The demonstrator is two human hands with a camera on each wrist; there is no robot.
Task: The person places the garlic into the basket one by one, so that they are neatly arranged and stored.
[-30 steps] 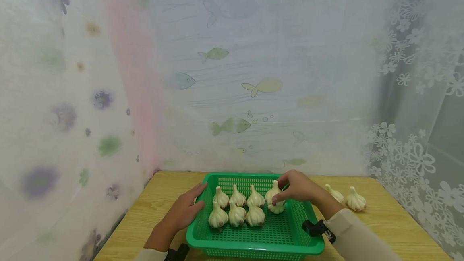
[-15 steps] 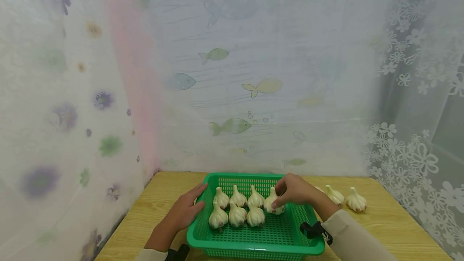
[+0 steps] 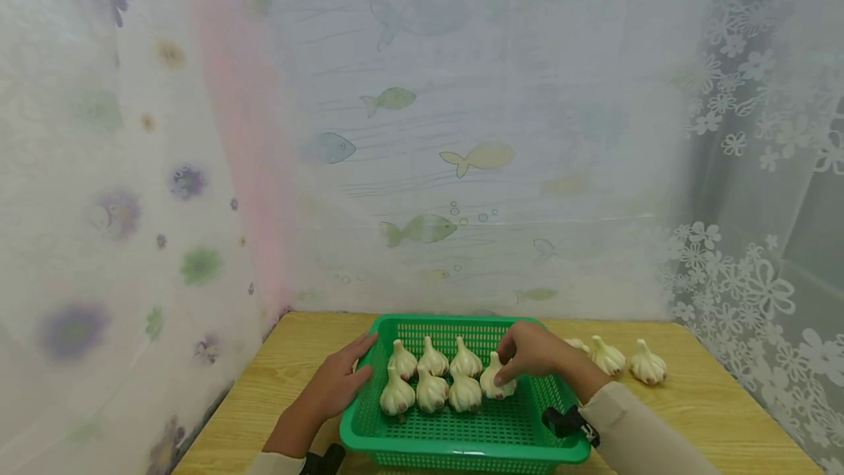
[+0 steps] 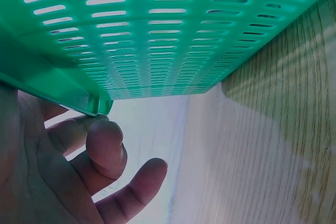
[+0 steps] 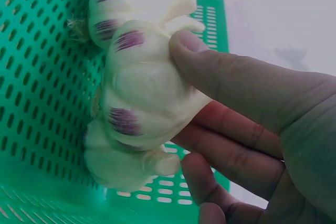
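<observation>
My right hand [image 3: 532,350] pinches a white garlic bulb [image 5: 149,85] between thumb and fingers inside the green plastic basket [image 3: 475,450]. The bulb has purple streaks and its stem points away from me. Another garlic bulb [image 5: 118,158] peeks out beside and below it, mostly hidden from the head view by my hand. To the left, several bulbs [image 3: 431,393] stand in two rows on the basket floor. My left hand [image 3: 335,381] rests at the basket's left rim; its fingers [image 4: 134,187] are loosely bent beside the rim's corner.
On the wooden table [image 3: 699,416], right of the basket, lie a garlic bulb [image 3: 648,363], a second bulb [image 3: 607,356] and a third, partly hidden behind my right wrist. A patterned curtain [image 3: 461,130] hangs along the table's back edge.
My right hand has brought the garlic bulb down and slightly toward me, to the end of the nearer row. The left hand and basket stay put.
</observation>
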